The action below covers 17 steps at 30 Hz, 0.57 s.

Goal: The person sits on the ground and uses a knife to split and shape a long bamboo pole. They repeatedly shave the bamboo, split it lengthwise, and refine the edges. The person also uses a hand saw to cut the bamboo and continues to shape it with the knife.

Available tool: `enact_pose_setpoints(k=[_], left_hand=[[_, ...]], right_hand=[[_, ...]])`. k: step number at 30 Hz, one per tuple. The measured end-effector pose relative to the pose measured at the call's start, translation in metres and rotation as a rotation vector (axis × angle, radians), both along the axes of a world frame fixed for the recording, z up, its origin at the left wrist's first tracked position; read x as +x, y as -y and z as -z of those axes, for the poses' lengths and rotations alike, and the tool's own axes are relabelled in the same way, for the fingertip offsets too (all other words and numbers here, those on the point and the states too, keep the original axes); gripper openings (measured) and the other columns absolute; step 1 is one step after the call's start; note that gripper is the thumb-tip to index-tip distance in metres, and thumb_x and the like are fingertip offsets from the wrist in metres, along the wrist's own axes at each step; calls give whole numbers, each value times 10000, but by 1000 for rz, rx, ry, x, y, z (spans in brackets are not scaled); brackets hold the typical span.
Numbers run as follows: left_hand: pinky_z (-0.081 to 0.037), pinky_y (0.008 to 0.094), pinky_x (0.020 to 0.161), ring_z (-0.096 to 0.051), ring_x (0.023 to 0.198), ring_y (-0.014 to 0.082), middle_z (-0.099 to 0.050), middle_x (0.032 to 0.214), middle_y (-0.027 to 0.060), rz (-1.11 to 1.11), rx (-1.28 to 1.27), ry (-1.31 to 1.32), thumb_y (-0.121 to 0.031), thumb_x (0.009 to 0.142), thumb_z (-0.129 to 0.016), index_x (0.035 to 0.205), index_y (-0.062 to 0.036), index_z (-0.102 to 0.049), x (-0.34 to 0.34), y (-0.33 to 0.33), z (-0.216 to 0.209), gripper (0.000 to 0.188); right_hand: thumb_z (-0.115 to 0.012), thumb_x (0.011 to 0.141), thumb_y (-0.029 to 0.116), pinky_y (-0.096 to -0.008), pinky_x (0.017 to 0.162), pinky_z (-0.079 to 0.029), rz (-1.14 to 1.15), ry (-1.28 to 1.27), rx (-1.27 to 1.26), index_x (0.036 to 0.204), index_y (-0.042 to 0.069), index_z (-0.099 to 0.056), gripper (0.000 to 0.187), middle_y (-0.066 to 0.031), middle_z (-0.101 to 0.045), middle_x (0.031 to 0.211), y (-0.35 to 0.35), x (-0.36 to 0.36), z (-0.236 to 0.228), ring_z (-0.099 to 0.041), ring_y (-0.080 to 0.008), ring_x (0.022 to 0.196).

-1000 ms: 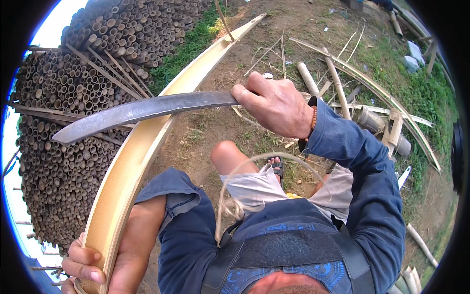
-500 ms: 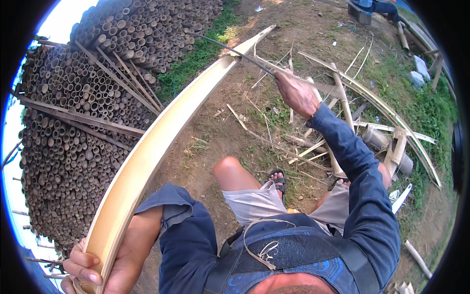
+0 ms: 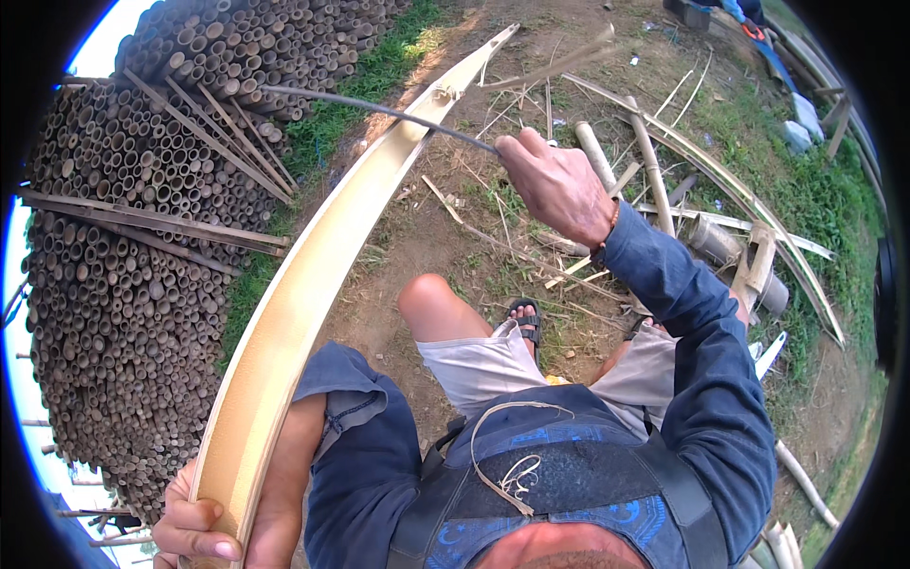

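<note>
A long split length of bamboo (image 3: pixel 303 303), pale on its hollow inner face, slants from the lower left up to a narrow tip at the top. My left hand (image 3: pixel 194 539) is wrapped round its near end. In my right hand (image 3: pixel 559 190) is a long thin blade, probably a knife (image 3: pixel 351 99), whose handle is hidden in the fist. The blade crosses the bamboo below the tip and points left. Just beyond it, a blurred thin strip (image 3: pixel 555 69) sticks out to the right from beside the bamboo's upper end.
A tall stack of bamboo poles (image 3: pixel 133 322) fills the left side, with long slats (image 3: pixel 152 218) against it. Bamboo pieces (image 3: pixel 654 171) and long curved strips (image 3: pixel 749 194) lie on the ground at right. My bent knee (image 3: pixel 431 303) is below. Another person (image 3: pixel 744 14) shows at upper right.
My right hand and the blade have moved left and a little nearer along the bamboo. The thin strip now swings up to the right. The bamboo's near end has shifted slightly right.
</note>
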<state>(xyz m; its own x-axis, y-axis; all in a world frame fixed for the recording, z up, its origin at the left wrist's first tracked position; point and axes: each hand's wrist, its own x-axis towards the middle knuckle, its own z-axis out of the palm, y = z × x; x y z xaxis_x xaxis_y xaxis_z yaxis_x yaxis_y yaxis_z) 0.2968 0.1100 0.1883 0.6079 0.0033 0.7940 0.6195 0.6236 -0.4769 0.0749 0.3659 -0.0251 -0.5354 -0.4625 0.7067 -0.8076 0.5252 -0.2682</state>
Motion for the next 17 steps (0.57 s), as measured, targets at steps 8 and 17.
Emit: enact_pose_setpoints(k=[8, 17], left_hand=[[-236, 149, 406, -365, 480, 36, -501, 960, 40, -267, 326, 72, -628, 1052, -379, 878, -172, -485, 0, -5, -15, 499], [-275, 143, 406, -399, 506, 27, -504, 964, 38, 294, 63, 79, -638, 1039, -404, 914, -162, -506, 1, -8, -19, 503]], right_hand=[[-570, 970, 126, -457, 525, -520, 121, 19, 92, 1222, 69, -484, 272, -149, -535, 912, 7, -55, 2, -639, -344, 651], [-605, 920, 72, -391, 505, -555, -39, 16, 100, 1309, 128, -513, 403, -122, -516, 891, 14, 11, -31, -652, -280, 646]])
